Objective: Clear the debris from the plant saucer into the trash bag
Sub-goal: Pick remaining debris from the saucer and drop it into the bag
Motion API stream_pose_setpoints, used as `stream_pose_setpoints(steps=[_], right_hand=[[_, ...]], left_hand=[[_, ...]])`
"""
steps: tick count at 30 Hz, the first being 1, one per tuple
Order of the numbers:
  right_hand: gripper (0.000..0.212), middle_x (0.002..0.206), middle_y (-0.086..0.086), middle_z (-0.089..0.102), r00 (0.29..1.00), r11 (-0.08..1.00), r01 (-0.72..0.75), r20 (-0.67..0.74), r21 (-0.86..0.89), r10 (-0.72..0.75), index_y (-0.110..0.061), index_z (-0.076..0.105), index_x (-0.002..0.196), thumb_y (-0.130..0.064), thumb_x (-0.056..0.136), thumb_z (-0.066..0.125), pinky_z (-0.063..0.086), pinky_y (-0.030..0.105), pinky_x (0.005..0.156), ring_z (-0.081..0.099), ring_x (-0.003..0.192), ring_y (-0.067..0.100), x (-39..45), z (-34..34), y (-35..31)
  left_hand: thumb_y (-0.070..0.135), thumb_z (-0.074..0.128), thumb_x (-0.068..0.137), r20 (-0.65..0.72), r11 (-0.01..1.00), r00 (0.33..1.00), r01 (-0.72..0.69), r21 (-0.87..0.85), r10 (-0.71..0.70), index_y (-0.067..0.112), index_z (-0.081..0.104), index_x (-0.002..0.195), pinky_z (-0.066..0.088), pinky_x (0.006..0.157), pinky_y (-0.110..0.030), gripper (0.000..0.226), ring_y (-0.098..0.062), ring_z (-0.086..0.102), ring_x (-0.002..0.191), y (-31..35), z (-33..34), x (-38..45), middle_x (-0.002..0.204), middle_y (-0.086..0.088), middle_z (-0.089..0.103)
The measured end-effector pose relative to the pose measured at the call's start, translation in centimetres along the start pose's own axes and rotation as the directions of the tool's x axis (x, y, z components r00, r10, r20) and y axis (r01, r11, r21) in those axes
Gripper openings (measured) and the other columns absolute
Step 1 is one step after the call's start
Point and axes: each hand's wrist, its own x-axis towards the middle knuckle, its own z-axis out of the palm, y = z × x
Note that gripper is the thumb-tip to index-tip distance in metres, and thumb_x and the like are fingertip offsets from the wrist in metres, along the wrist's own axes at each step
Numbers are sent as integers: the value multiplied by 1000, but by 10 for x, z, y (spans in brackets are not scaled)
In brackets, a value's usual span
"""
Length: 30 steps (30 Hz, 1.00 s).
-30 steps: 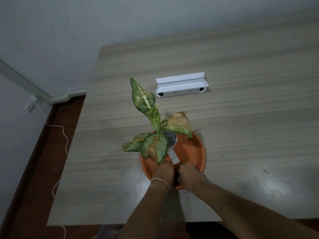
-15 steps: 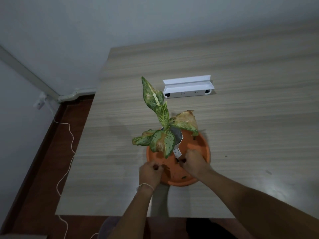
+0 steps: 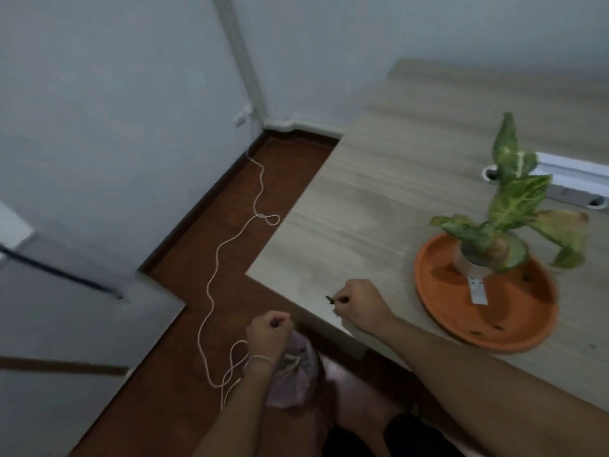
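An orange saucer [image 3: 514,334] sits on the wooden table [image 3: 379,192] at the right, with a small potted plant [image 3: 507,222] in it and a few dark bits of debris [image 3: 476,332] on its near side. My right hand [image 3: 359,303] is over the table's near left corner, fingers pinched on a dark piece of debris [image 3: 330,299]. My left hand [image 3: 268,331] is a closed fist just off the table edge, right above a pale pink trash bag [image 3: 296,377] on the floor; what it holds is hidden.
A white cable [image 3: 217,258] snakes across the reddish-brown floor [image 3: 250,199] to a wall corner. A white power strip box [image 3: 566,179] lies on the table behind the plant. A grey cabinet [image 3: 66,308] stands at the left.
Both hands have left the saucer and moved left toward the table corner and the bag. My view has swung left, bringing the floor and trash bag into sight.
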Motion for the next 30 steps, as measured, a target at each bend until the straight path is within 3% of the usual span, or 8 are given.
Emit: stream_pose_setpoints(steps=[6, 12, 18, 23, 26, 30], right_hand=[[16, 91, -1, 79, 984, 994, 104, 138, 42, -109, -15, 81, 89, -16, 81, 67, 44, 15, 73, 70, 81, 14, 28, 84, -92], [12, 84, -2, 79, 967, 983, 179, 177, 35, -182, -13, 80, 79, -13, 81, 68, 52, 20, 74, 58, 69, 1, 36, 135, -131], [11, 85, 0, 79, 970, 994, 111, 215, 19, -113, -12, 80, 81, -12, 82, 69, 56, 24, 72, 69, 73, 10, 50, 156, -140], [11, 88, -2, 78, 974, 999, 36, 221, 28, -41, -14, 80, 82, -14, 83, 69, 52, 19, 74, 69, 79, 9, 61, 171, -141], [13, 85, 2, 78, 974, 1000, 12, 226, 9, -14, -12, 78, 79, -15, 85, 67, 56, 28, 75, 69, 78, 14, 65, 176, -142], [26, 65, 9, 70, 967, 1000, 1, 254, -10, 1, -11, 62, 57, -14, 83, 60, 55, 42, 65, 65, 62, 24, 67, 180, -142]], left_hand=[[12, 71, 71, -130, 991, 983, 123, -62, -130, 15, 77, 81, 47, 72, -19, 11, -9, 65, 74, -70, -69, -6, 80, 0, 76], [13, 73, 71, -148, 973, 967, 190, -130, -208, 15, 77, 79, 49, 67, -20, 10, -11, 67, 73, -109, -91, -9, 79, -2, 77], [10, 73, 70, -112, 963, 967, 209, -168, -230, 13, 76, 79, 54, 70, -29, 10, -16, 67, 69, -127, -93, 7, 76, -7, 75], [9, 72, 72, -96, 958, 966, 221, -182, -241, 10, 76, 84, 55, 71, -27, 13, -16, 67, 71, -136, -94, 22, 79, -9, 76], [10, 72, 73, -96, 959, 966, 223, -172, -242, 11, 77, 85, 54, 72, -25, 13, -15, 68, 71, -136, -94, 26, 80, -7, 76], [14, 72, 73, -84, 963, 967, 226, -150, -240, 12, 77, 84, 56, 76, -29, 12, -18, 70, 76, -137, -93, 29, 82, -6, 77]])
